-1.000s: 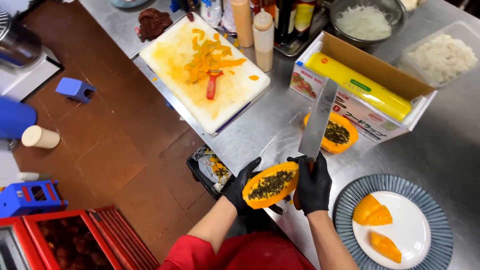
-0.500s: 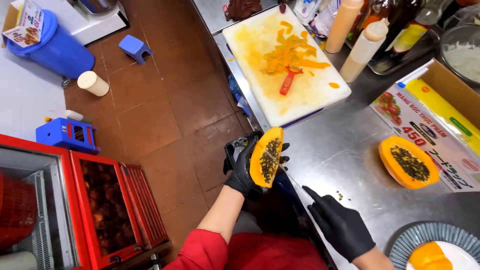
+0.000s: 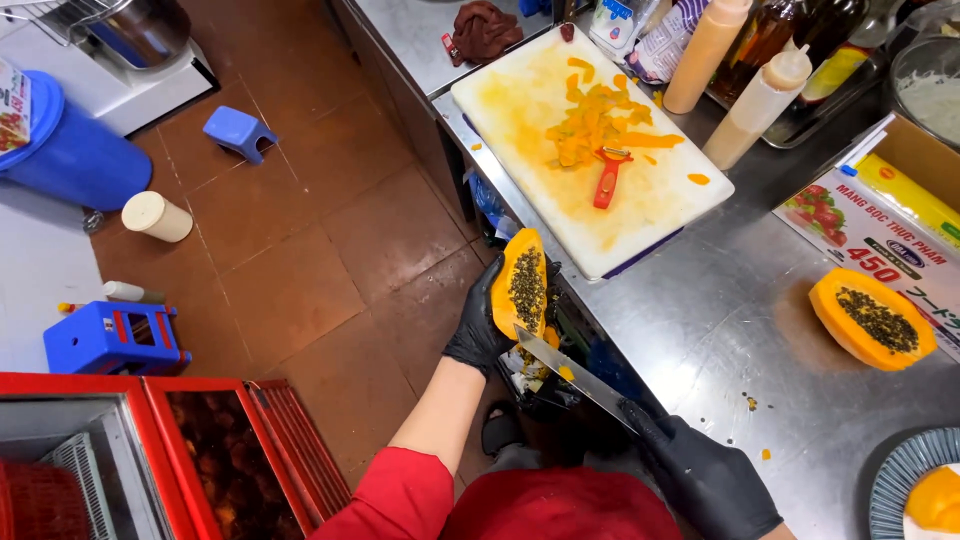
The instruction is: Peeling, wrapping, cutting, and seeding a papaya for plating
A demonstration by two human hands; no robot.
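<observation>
My left hand [image 3: 478,335], in a black glove, holds a papaya half [image 3: 521,284] upright beside the steel counter's edge, its dark seeds facing right. My right hand [image 3: 705,480], also gloved, grips a large knife [image 3: 575,375] whose blade tip touches the lower end of that half. Below them hangs a dark bag [image 3: 540,385] with scraps in it. A second papaya half [image 3: 872,320] lies seed-side up on the counter to the right.
A white cutting board [image 3: 585,140] carries orange peelings and a red peeler [image 3: 608,178]. Squeeze bottles [image 3: 760,100], a cardboard box [image 3: 890,215] and a blue plate [image 3: 905,480] with papaya pieces sit on the steel counter [image 3: 740,330]. Blue stools and a red cabinet stand on the floor at left.
My left hand has kept the papaya half out over the counter's edge. My right hand, empty half a second ago, now holds the knife with its blade against the fruit's lower end.
</observation>
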